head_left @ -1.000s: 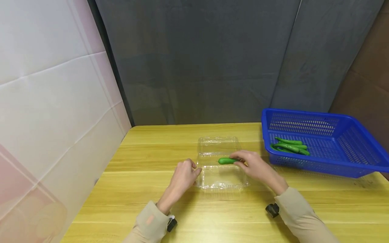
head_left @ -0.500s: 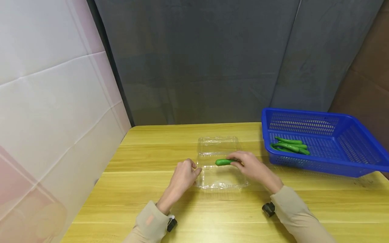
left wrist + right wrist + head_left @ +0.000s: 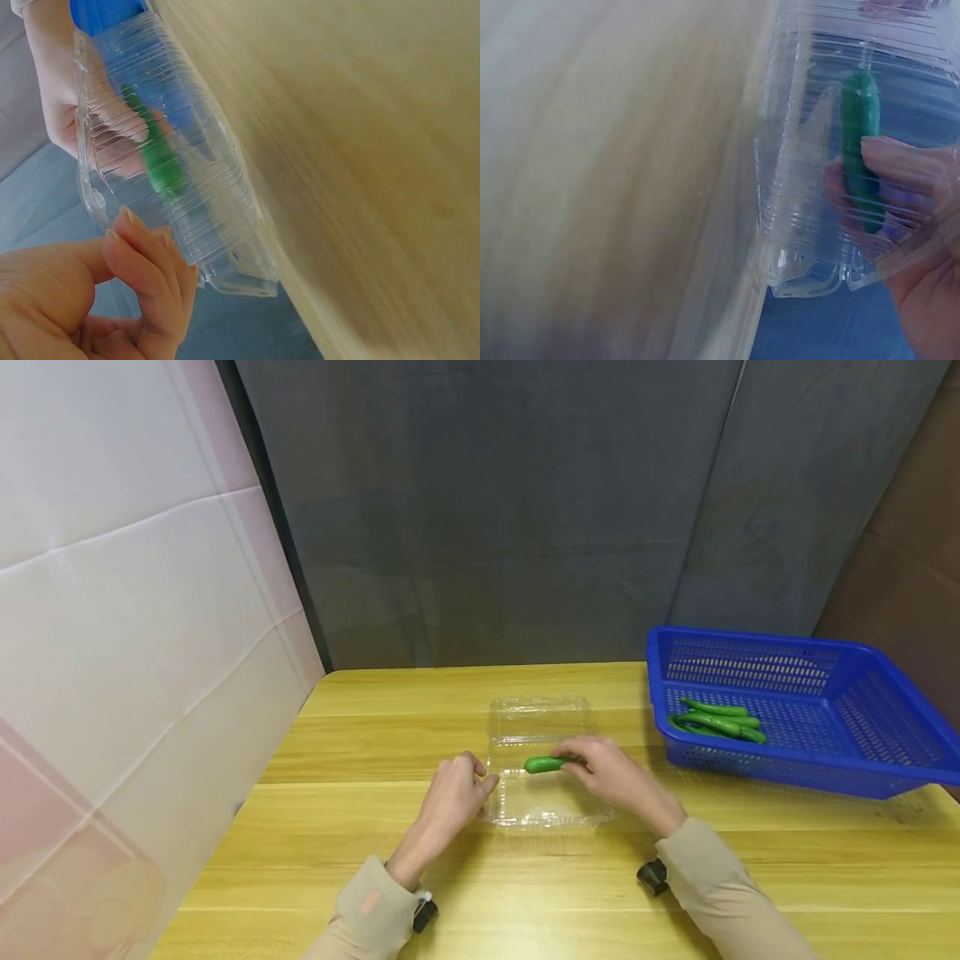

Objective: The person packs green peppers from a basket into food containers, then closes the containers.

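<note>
A hinged clear plastic container (image 3: 551,802) lies unfolded on the wooden table, its lid (image 3: 538,718) spread out toward the far side. My left hand (image 3: 452,793) holds the container's left edge, fingertips and thumb together at the rim in the left wrist view. Between the thumb and fingers of my right hand (image 3: 615,775) is a green chili pepper (image 3: 542,765), pinched near one end, its blunt end pointing left. The pepper is over the base near the hinge. Both wrist views show this pepper (image 3: 160,169) through the container's ribbed wall (image 3: 787,150).
A blue plastic basket (image 3: 787,764) stands at the table's right side, with several green chili peppers (image 3: 716,724) in its left part. The wooden table (image 3: 315,860) meets a dark grey curtain (image 3: 487,527) at the back and a pale cloth wall (image 3: 135,610) at the left.
My right hand has moved left and slightly nearer with the pepper, further across the container. My left hand has stayed at the container's edge.
</note>
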`<state>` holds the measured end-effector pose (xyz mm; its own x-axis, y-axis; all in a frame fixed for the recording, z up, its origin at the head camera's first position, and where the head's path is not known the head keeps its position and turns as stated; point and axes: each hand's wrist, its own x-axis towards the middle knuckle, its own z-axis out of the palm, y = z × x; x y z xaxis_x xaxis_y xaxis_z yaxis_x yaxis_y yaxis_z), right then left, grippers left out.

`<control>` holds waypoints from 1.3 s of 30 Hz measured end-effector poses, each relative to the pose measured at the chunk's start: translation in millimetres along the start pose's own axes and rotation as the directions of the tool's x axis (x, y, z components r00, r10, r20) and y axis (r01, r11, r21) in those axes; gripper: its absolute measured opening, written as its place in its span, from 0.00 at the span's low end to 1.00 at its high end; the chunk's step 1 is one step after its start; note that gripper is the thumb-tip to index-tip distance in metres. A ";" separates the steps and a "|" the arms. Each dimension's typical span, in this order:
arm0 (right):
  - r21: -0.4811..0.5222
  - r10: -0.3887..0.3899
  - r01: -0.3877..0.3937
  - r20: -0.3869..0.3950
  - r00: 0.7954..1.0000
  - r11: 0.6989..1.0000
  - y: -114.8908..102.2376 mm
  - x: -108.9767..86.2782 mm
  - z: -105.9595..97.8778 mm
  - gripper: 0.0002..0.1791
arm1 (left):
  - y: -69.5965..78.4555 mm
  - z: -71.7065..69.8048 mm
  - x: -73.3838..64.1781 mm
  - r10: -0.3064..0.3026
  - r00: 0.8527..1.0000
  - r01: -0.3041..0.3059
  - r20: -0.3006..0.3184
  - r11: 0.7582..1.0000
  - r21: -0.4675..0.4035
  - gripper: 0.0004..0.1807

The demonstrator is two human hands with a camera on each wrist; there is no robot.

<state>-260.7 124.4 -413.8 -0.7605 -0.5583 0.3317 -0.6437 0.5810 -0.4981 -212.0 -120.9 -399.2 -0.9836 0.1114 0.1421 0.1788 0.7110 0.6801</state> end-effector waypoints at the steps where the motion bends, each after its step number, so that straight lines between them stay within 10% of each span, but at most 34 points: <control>1: 0.000 0.001 -0.001 0.003 1.000 1.000 -0.1 0.5 0.8 0.11 | 0.1 -0.1 -0.1 0.000 1.000 0.000 0.002 1.000 -0.002 0.11; 39: -0.022 0.049 -0.046 0.109 0.993 0.999 -4.2 13.3 12.6 0.07 | 1.9 -2.4 -1.6 0.003 1.000 -0.003 0.018 1.000 -0.020 0.10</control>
<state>-267.0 107.1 -417.4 -0.7770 -0.5908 0.2174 -0.6094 0.6192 -0.4952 -210.0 -121.4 -396.4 -0.9833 0.1259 0.1315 0.1820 0.6966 0.6940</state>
